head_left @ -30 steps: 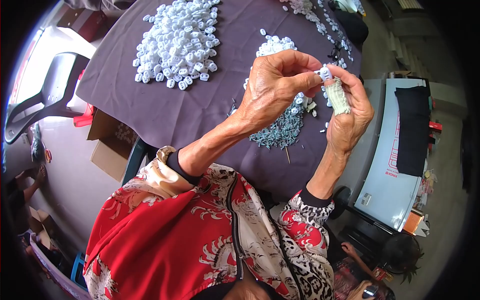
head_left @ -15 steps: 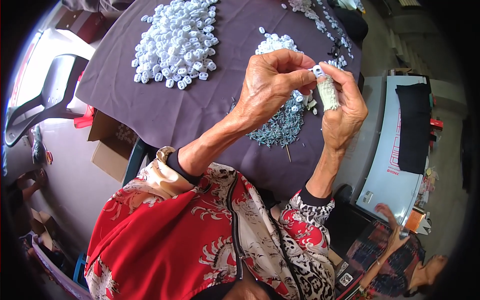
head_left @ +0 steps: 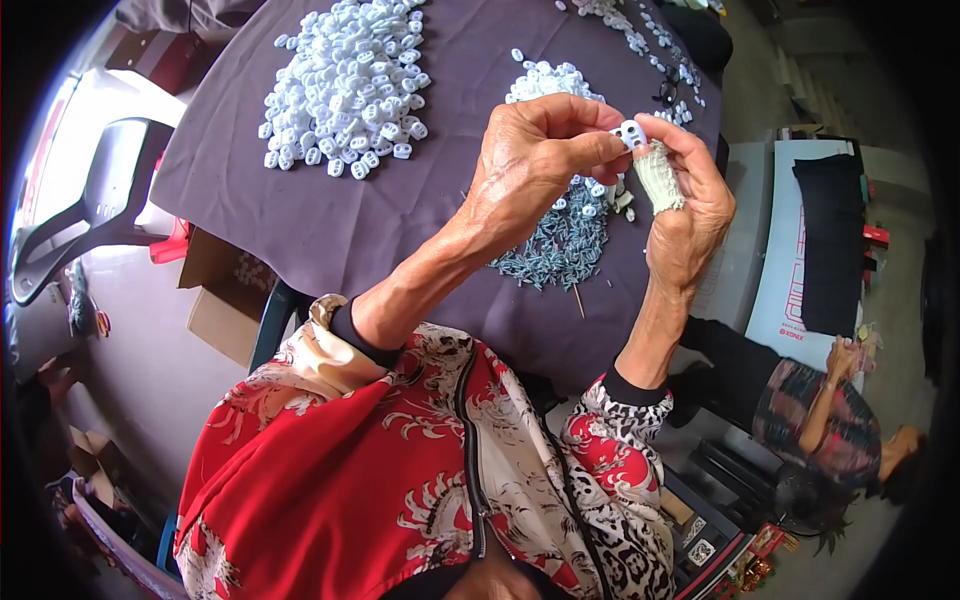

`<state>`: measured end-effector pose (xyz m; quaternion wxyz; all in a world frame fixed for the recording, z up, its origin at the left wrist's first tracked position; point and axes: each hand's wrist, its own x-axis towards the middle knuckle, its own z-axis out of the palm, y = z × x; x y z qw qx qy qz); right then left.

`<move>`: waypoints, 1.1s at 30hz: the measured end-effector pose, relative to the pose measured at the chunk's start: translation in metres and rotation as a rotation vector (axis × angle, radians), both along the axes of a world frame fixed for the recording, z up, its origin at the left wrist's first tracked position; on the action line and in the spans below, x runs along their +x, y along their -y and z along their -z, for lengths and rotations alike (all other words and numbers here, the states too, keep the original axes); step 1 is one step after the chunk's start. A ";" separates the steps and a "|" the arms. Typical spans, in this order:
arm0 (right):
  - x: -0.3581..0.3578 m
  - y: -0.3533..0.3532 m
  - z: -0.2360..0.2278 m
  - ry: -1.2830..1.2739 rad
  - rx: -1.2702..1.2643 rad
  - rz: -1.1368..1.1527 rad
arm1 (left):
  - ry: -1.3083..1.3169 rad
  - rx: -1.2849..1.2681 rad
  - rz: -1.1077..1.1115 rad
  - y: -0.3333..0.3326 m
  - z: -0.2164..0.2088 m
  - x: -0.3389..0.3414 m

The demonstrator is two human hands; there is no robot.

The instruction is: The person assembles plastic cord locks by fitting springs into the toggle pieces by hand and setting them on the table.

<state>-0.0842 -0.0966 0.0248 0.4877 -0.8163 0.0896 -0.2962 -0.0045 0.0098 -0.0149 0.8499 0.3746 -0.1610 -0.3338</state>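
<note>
Dark purple cloth covered the round surface [head_left: 300,220], and both hands worked raised above its near edge. Between them sat a small white two-holed stopper [head_left: 630,133], pinched at the fingertips of the left hand [head_left: 535,165], whose grip was narrow and closed on it from the left. The right hand [head_left: 690,215] met the same piece from the right, forefinger curled over its top and a thumb in a pale knitted cot [head_left: 660,178] pressing just below, so the stopper lay squarely in the gap where the two grips touched, no nearer one hand than the other. Its long axis seemed to run across, hand to hand, the two holes facing up toward the camera. Directly beneath lay a heap of grey-blue metal springs [head_left: 560,245], with a small white pile [head_left: 550,82] beyond it and a large white pile [head_left: 345,90] toward the far left edge.
</note>
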 end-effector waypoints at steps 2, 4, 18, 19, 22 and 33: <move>0.001 -0.001 0.000 -0.008 -0.010 0.011 | 0.020 -0.003 -0.011 0.000 0.002 0.000; 0.001 -0.001 -0.001 -0.016 -0.020 0.021 | 0.023 0.005 -0.014 0.000 0.002 0.000; 0.000 0.004 0.001 -0.057 -0.054 -0.017 | -0.058 -0.053 0.081 0.001 0.005 0.004; -0.001 0.004 0.001 -0.057 -0.054 -0.018 | -0.074 -0.044 0.074 0.001 0.005 0.004; -0.001 0.004 0.001 -0.156 -0.099 -0.006 | -0.107 -0.028 0.070 0.003 0.007 0.005; 0.007 0.004 0.012 -0.090 -0.927 0.120 | -0.125 0.034 0.059 0.009 0.014 0.004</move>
